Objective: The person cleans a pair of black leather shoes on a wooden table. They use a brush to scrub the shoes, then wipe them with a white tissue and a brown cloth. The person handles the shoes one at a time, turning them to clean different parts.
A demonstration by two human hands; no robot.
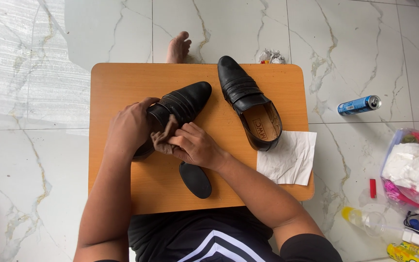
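Gripping the black shoe (183,103) at frame centre on the counter (122,87), the left hand (129,127) has its fingers curled around it; the right hand (197,145) pinches a brown cloth (163,138) against it. The shoe's heel stays hidden.

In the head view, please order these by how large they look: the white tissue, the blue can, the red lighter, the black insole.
1. white tissue
2. black insole
3. blue can
4. red lighter
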